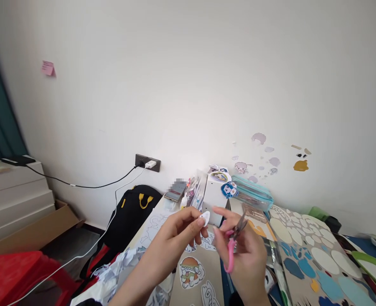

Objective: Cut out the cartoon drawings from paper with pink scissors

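In the middle of the view my left hand (188, 227) pinches a small white paper cutout (206, 217) between thumb and fingers. Just right of it, my right hand (243, 250) holds small scissors (231, 254) with pink handles, their metal blades pointing up and away from the paper. The right index finger and thumb are stretched apart towards the cutout. Below both hands lies a brown board (188, 293) bearing a burger sticker (191, 272) and other line-drawn cutouts. A heap of white paper scraps (118, 270) sits left of my left forearm.
Sheets of coloured cut shapes (322, 272) cover the right side. A clear pencil case (253, 193), a white box (215, 193) and a phone (175, 190) stand near the wall. A black backpack (130, 221), white cable (106, 229) and red stool (18, 276) are at left.
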Available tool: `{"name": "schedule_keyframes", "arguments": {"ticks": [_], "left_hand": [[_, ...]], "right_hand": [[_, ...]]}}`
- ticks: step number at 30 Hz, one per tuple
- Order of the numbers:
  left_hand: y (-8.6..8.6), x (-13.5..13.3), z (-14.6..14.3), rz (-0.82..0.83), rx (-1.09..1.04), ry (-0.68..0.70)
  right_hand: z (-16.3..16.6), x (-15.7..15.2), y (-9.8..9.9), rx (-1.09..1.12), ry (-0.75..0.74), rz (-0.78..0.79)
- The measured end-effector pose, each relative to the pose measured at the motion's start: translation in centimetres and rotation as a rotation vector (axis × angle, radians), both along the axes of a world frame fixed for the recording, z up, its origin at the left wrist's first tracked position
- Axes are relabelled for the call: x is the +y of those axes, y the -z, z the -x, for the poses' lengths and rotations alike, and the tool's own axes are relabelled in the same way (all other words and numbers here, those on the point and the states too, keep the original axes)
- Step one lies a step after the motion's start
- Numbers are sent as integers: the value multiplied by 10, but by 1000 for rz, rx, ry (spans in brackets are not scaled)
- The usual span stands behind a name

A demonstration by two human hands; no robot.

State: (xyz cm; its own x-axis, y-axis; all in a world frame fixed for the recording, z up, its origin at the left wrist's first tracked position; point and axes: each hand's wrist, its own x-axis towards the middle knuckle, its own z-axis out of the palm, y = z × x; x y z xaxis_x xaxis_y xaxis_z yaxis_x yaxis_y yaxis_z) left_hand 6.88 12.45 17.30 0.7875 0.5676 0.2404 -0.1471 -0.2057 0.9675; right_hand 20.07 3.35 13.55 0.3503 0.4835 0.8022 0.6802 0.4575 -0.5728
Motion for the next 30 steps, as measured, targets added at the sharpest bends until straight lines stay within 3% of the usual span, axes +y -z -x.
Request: {"name": "schedule_keyframes", "arguments": {"ticks": [3,7,12,15,21,26,30], "left_hand": [[1,-2,-1,26,-41,-62],[-2,-9,4,-13,-61,-123],[-6,-17,12,-134,-6,-218],[-7,-23,15,-198,20,-231],[-9,-31,15,-172,9,-112],[-10,-33,16,-208,0,-116],[-9,-35,18,-240,-10,-129]], "right_hand": [[-2,-7,-5,181,-85,142],[4,-13,-7,287,-305,406],[11,-18,-5,342,-441,566],[16,-21,-3,372,-443,587],[27,-25,0,417,-434,530],[24,-26,2,453,-526,503],[20,-29,11,466,-487,477]]}}
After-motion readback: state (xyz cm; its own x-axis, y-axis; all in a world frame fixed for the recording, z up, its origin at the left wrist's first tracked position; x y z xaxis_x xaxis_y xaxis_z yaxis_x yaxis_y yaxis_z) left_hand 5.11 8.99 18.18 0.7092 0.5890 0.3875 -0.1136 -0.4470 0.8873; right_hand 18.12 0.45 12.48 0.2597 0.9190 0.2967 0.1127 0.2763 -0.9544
